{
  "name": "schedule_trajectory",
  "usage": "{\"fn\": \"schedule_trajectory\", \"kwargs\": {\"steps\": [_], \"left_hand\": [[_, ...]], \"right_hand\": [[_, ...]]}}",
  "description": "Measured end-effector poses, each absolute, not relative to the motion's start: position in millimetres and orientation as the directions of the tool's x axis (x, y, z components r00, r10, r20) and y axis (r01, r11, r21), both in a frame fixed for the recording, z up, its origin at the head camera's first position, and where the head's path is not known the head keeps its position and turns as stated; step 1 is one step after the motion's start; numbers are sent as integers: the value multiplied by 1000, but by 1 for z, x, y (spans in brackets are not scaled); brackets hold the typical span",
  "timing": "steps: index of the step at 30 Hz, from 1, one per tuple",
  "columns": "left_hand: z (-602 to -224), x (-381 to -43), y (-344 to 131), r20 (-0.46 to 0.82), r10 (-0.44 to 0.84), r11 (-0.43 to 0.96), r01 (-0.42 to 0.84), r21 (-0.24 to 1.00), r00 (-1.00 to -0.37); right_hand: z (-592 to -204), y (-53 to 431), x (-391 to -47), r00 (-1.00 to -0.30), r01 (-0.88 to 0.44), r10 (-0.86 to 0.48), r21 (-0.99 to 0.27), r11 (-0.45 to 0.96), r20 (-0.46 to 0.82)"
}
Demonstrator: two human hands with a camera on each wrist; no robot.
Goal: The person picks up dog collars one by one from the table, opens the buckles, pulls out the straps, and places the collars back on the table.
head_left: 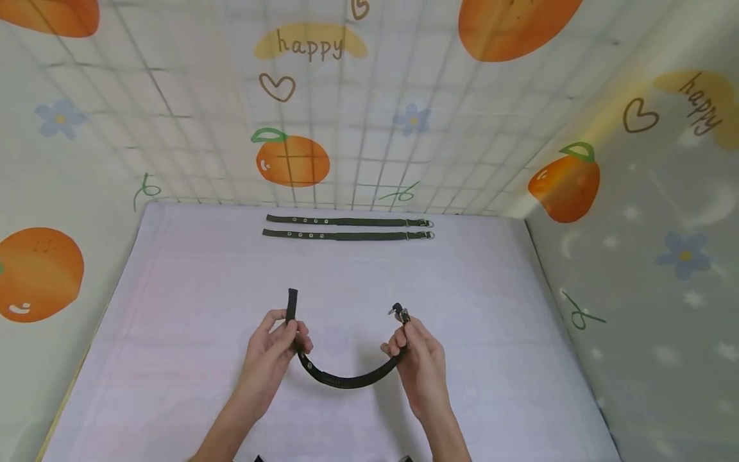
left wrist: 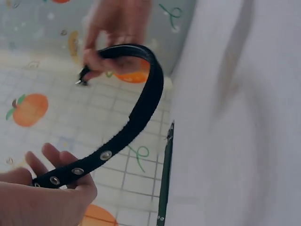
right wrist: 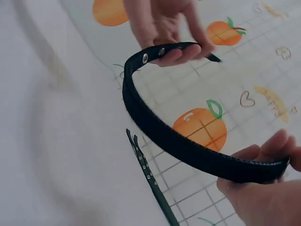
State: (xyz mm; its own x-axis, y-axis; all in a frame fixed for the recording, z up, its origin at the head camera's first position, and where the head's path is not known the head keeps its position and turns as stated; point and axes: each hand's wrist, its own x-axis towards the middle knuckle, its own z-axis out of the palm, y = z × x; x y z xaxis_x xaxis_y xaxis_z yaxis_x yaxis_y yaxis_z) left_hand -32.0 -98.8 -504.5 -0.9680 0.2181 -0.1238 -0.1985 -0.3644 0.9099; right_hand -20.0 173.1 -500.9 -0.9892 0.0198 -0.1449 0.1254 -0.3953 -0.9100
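A dark collar strap (head_left: 349,382) with metal eyelets hangs in a U-shaped curve above the table, held at both ends. My left hand (head_left: 276,351) pinches its eyelet end between thumb and fingers, and the plain tip sticks up past them. At the other end, my right hand (head_left: 420,359) grips the strap just below the metal buckle (head_left: 402,314). In the left wrist view, several eyelets show along the strap (left wrist: 136,122) near my left fingers. The strap (right wrist: 178,146) bows out between both hands in the right wrist view.
Two similar collars lie flat and parallel near the table's back edge, the rear collar (head_left: 369,222) just behind the front collar (head_left: 369,236). Their buckles point right. A white cloth covers the table (head_left: 491,289). Printed curtains (head_left: 358,115) with oranges stand behind and at the sides.
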Motion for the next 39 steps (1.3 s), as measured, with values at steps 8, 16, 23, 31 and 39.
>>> {"fn": "schedule_trajectory", "kwargs": {"steps": [8,16,23,31,39], "left_hand": [[-509,-50,-122,-183,113,-523,-215,825,-977],[-516,-68,-132,-251,-15,-600,-192,777,-968],[-524,-81,-136,-305,-123,-637,-161,754,-944],[-536,-99,-148,-221,-136,-500,-126,857,-966],[-561,-133,-165,-228,-134,-161,-205,965,-964]], "right_hand": [[-506,191,-43,-962,148,118,-838,-526,-244],[-505,202,-62,-931,73,247,-801,-594,-268],[-511,213,-81,-897,-12,369,-824,-566,-241],[-523,227,-108,-889,-21,431,-929,-371,-152],[-547,252,-140,-893,145,406,-979,-145,-193]]}}
